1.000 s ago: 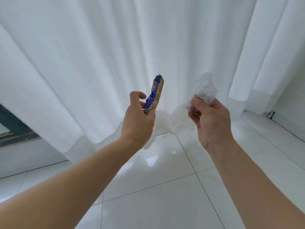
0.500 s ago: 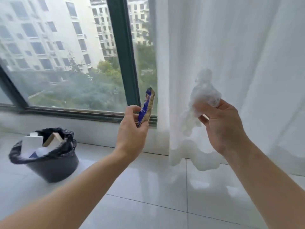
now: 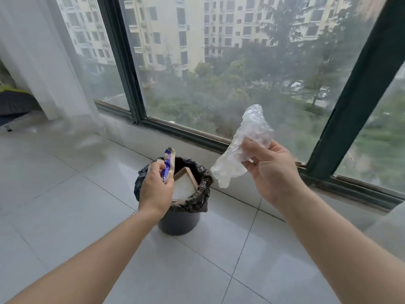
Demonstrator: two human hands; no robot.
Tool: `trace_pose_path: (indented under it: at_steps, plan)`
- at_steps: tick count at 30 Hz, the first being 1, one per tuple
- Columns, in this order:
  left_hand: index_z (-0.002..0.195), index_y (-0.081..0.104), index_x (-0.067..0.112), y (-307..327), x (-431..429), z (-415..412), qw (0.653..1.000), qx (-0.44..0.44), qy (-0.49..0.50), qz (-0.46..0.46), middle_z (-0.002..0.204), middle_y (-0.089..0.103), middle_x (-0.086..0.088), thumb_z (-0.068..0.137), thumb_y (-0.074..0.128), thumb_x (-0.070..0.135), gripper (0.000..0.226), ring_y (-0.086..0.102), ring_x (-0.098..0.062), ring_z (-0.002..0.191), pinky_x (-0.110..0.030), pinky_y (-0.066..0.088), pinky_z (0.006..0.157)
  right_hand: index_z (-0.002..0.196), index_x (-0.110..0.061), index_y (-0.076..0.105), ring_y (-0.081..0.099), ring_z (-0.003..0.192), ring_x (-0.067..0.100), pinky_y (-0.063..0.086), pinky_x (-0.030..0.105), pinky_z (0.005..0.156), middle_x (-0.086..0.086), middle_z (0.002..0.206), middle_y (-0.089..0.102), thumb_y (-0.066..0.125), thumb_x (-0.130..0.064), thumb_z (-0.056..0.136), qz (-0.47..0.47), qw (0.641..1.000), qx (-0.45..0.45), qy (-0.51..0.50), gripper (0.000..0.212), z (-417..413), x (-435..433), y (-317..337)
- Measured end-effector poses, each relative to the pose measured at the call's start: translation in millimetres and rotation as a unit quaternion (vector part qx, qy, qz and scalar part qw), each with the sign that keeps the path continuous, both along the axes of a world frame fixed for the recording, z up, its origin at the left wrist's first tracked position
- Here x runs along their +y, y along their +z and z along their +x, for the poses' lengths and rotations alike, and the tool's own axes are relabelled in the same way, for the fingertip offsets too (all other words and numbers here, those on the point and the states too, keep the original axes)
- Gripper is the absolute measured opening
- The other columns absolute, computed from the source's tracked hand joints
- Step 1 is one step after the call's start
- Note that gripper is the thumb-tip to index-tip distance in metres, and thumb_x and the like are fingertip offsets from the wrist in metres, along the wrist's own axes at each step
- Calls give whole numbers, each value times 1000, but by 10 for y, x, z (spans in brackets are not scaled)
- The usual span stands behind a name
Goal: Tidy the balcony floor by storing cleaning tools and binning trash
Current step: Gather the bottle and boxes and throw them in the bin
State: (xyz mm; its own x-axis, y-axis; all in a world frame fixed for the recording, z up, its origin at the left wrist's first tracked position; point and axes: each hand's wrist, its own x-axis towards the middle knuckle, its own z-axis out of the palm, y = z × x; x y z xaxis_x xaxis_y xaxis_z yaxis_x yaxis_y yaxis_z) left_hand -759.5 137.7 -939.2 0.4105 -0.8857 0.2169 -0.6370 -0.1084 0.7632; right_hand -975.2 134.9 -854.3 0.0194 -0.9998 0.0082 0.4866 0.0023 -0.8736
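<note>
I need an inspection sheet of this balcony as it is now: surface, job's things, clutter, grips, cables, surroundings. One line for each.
Surface: glossy pale floor tiles with thin grey joints.
Job's things: purple and gold snack wrapper held in line with the opening of the dark grey round bin with black liner; crumpled clear plastic film held up to the right of the bin; white flat box with brown edge inside the bin.
Clutter: dark object at far left, kind unclear.
Grips: left hand pinches the wrapper; right hand holds the film.
Cables: nothing seen.
Surroundings: dark green window frame; white sheer curtain at left; buildings and trees outside.
</note>
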Motion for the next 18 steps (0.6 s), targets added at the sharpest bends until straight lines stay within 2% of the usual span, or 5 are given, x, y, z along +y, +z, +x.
trace_pose_path:
  at_steps: [10, 13, 15, 17, 18]
  plan:
    - [109, 60, 11, -485, -548, 695, 993, -40, -52, 99, 110, 50, -8, 92, 56, 16, 18, 60, -27, 92, -36, 48, 84, 78, -7, 62, 52, 76, 19, 51, 31, 80, 8, 76, 57, 60, 0, 87, 121, 991, -25, 47, 11, 1187, -794, -767]
    - [111, 62, 9, -637, -621, 824, 987, -5, -92, 131, 117, 51, -8, 88, 55, -1, 27, 58, -22, 97, -27, 45, 87, 77, -5, 55, 50, 74, 17, 51, 25, 70, 6, 75, 51, 54, 2, 88, 161, 976, 118, 87, 14, 1338, -913, -1147]
    - [114, 62, 10, -701, -618, 865, 984, -6, -119, 129, 120, 52, -5, 84, 46, -9, 39, 54, -19, 101, -20, 39, 87, 72, -8, 47, 46, 73, 21, 44, 30, 65, 9, 78, 45, 46, -6, 90, 103, 882, 442, 128, 18, 1387, -968, -1400]
    - [120, 60, 12, -749, -605, 882, 984, -44, -143, 100, 123, 53, -2, 81, 41, -12, 50, 50, -18, 111, -15, 33, 92, 78, -10, 56, 45, 90, 26, 38, 35, 79, 11, 97, 47, 40, -24, 95, -8, 676, 721, 154, 27, 1432, -991, -1598]
    - [124, 58, 13, -771, -603, 887, 983, -58, -157, 78, 125, 54, -1, 81, 40, -12, 53, 48, -18, 115, -16, 31, 96, 92, -11, 63, 40, 101, 29, 34, 39, 86, 11, 110, 45, 36, -33, 96, -50, 590, 792, 152, 35, 1456, -998, -1667]
